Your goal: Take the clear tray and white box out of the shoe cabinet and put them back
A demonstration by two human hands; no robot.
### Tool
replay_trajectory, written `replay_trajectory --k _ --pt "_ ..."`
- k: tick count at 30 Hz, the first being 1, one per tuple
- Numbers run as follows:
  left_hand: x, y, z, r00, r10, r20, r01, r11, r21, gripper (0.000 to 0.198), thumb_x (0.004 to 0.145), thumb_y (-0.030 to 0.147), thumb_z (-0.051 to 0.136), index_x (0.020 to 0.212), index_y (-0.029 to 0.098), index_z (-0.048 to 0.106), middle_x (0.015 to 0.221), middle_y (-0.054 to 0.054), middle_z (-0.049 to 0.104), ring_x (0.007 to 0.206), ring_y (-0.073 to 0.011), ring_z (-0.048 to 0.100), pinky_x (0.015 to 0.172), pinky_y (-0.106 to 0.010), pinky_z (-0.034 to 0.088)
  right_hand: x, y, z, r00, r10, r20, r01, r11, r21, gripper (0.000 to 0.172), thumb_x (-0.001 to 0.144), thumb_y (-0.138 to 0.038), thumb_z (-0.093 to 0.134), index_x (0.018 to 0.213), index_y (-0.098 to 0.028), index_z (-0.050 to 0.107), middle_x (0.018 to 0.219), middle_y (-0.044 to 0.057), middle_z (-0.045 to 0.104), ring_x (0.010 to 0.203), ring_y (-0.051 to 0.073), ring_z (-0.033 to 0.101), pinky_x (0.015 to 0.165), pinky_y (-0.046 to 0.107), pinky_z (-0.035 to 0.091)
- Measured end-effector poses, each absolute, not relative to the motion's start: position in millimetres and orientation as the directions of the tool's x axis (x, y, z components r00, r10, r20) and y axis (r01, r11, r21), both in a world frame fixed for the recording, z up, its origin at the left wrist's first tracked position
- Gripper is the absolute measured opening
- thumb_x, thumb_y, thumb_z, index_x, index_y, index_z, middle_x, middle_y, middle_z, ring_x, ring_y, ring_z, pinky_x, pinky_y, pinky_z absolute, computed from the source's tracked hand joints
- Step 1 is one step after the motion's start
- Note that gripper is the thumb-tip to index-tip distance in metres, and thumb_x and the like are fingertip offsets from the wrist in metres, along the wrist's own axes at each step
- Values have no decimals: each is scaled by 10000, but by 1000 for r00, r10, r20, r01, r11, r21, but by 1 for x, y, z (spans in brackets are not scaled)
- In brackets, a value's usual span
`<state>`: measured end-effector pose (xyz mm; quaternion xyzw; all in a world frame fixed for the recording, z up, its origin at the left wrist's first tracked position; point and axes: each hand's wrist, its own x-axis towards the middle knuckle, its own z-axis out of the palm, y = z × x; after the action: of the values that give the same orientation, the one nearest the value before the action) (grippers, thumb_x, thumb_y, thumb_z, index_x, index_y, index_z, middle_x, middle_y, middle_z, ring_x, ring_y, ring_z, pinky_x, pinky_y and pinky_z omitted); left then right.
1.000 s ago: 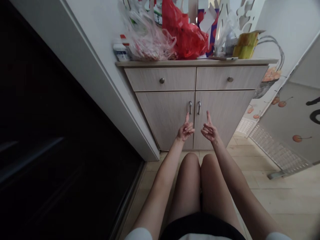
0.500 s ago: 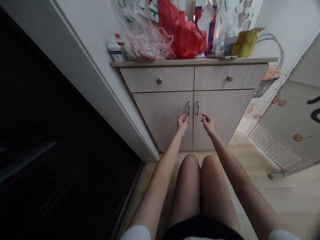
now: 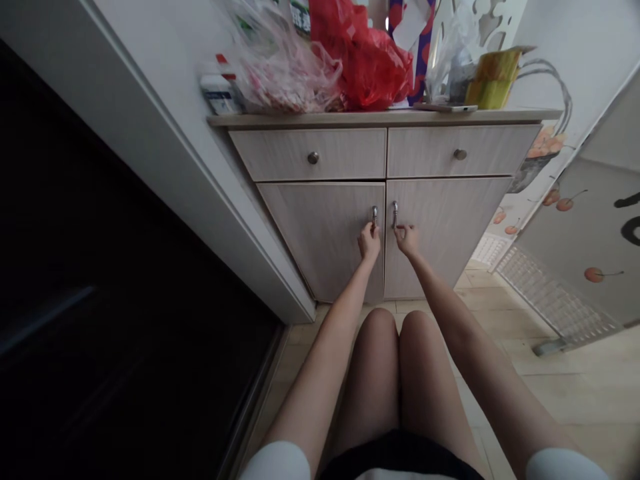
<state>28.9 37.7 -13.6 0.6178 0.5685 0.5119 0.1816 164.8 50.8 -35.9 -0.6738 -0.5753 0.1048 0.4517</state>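
My left hand (image 3: 369, 242) is closed round the lower part of the left metal handle (image 3: 375, 213). The pale wood-grain left cabinet door (image 3: 315, 227) stands slightly ajar, a thin dark gap along its top edge. At the right metal handle (image 3: 395, 210), my right hand (image 3: 408, 241) has its fingers closed on the lower end. The right cabinet door (image 3: 445, 223) looks flush with its frame. Above the doors are the left drawer (image 3: 270, 150) and right drawer (image 3: 425, 150), both closed, each with a round knob.
On the cabinet top (image 3: 370, 119) lie a clear plastic bag (image 3: 285, 77), a red plastic bag (image 3: 365, 70), a white bottle (image 3: 220, 93), a yellow package (image 3: 493, 80) and a phone-like flat object (image 3: 445, 107). A dark door (image 3: 125, 267) is at left; my knees are close before the cabinet.
Both hands have moved onto the handles, and their fingers have closed on them. The left door has come slightly open. The view has shifted a little.
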Motion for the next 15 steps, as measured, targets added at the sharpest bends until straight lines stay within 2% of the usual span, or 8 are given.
replay_trajectory --k 3,6,11,15 --pt "26 12 -19 -204 875 438 505 -289 813 241 939 197 493 1096 150 670 1070 -145 716 995 -216 666 882 -293 461 164 53 -40 274 850 449 616 204 -761 410 894 -341 494 1220 -112 588 1227 190 603 1081 221 575 917 342 445" --pt "16 -18 -24 -232 855 464 505 -302 809 247 951 221 477 1100 160 665 1079 -144 712 1018 -220 658 907 -304 463 158 62 -30 221 854 471 536 297 -790 398 901 -319 477 1231 -111 554 1189 175 640 1044 200 601 912 325 446" --pt "-19 -76 -34 -286 811 511 493 -333 804 241 948 267 489 1076 183 674 1078 -137 714 1010 -216 662 932 -311 475 156 57 -16 258 898 356 535 174 -827 270 909 -302 453 1058 -143 613 1014 124 685 914 194 628 856 329 459" --pt "-53 -110 -42 -355 770 531 461 -350 816 255 932 338 513 1040 202 700 1025 -116 731 978 -222 683 904 -310 505 165 21 -20 233 869 436 568 242 -786 246 916 -302 443 1009 -169 629 989 92 689 917 188 620 892 338 447"
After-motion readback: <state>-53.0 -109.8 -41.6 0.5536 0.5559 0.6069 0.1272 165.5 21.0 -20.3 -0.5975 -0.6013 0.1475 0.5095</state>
